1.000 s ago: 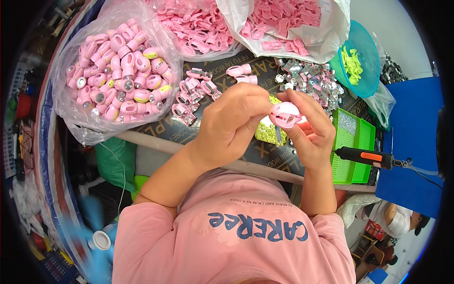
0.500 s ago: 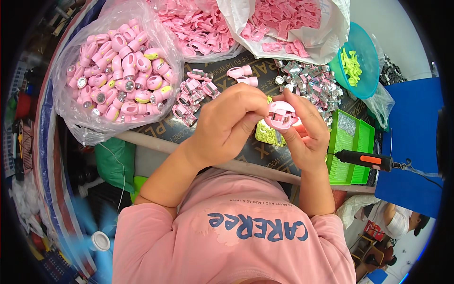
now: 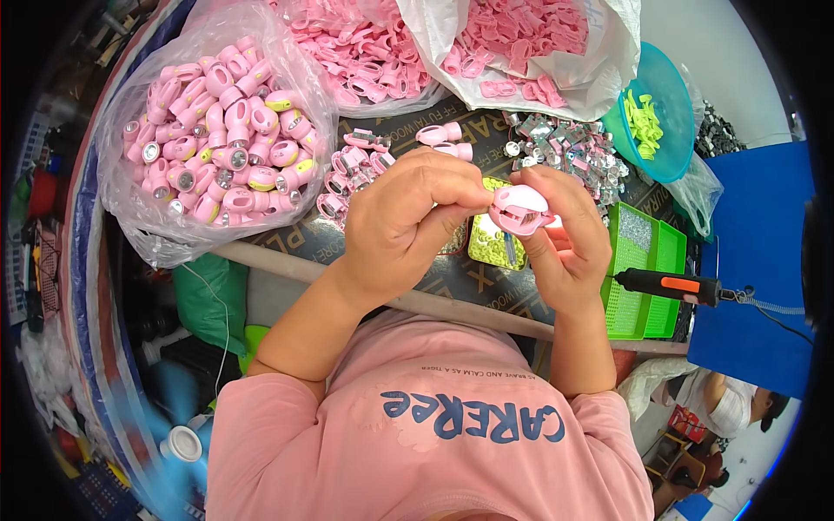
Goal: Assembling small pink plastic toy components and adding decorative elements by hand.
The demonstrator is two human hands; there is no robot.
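Shell (image 3: 522,208): pink, rounded, sits between both hands, lifted above the counter (image 3: 313,245), open gap facing the wearer. Right grip (image 3: 569,239) holds it, thumb near side, fingers far side. Left grip (image 3: 408,221) is a narrow pinch on the shell's left edge; can't tell if a small part also sits between those fingertips. Some detail shows inside the gap, too small to identify.

Step in hand looks like fine fingertip work at that left edge. To do it well: right grip should be the fixture, firm but not squeezing, since thin plastic would probably flex and pinch the gap. Left grip should do the small moves, pushing straight along the shell, no twist. Gap best tipped toward the eyes so the inside can be checked. Right thumb should clear the opening.

Work low over the counter: a tub (image 3: 472,253) of small yellow-green bits sits just below the shell, between the grips, so a dropped part could get lost in there. Silvery parts (image 3: 573,156) lie beyond the right grip. Screwdriver (image 3: 673,285) is right of it, tip over the green tray (image 3: 673,252); elbow room matters there.
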